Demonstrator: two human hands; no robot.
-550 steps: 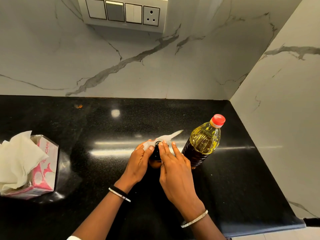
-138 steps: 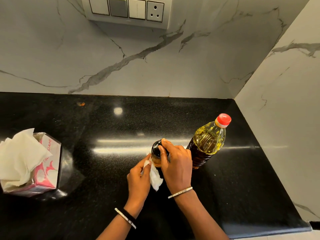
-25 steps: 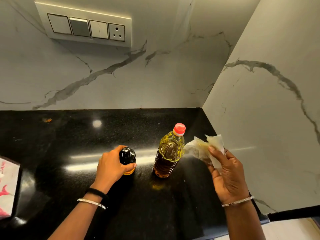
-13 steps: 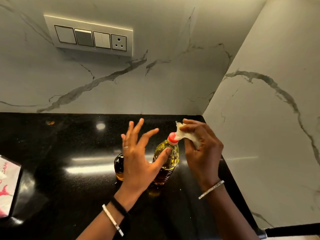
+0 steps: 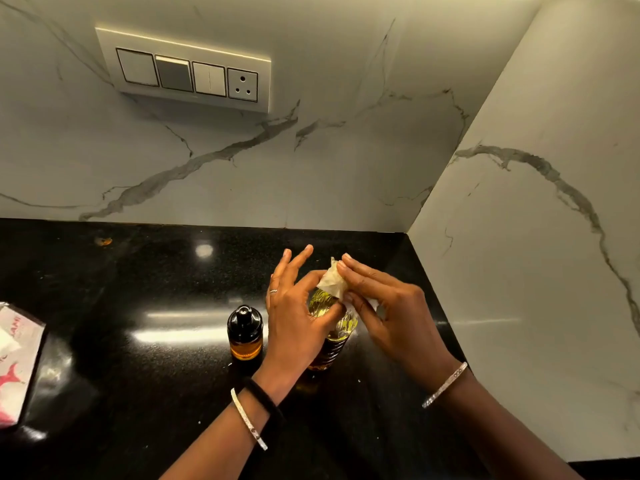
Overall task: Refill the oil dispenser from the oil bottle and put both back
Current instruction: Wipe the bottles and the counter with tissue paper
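A small oil dispenser with a black pump top and amber oil stands upright on the black counter, untouched. Just right of it stands the clear oil bottle of yellow oil. My left hand braces the bottle's upper body with thumb and palm, the other fingers spread upward. My right hand presses a crumpled oily tissue over the bottle's top; the red cap is hidden under it.
A pink and white tissue box sits at the counter's left edge. Marble walls meet in a corner behind and to the right of the bottle. A switch panel hangs on the back wall.
My left hand has closed in onto the oil bottle's upper body. My right hand has brought the tissue down over the cap. The dispenser stands where it was.
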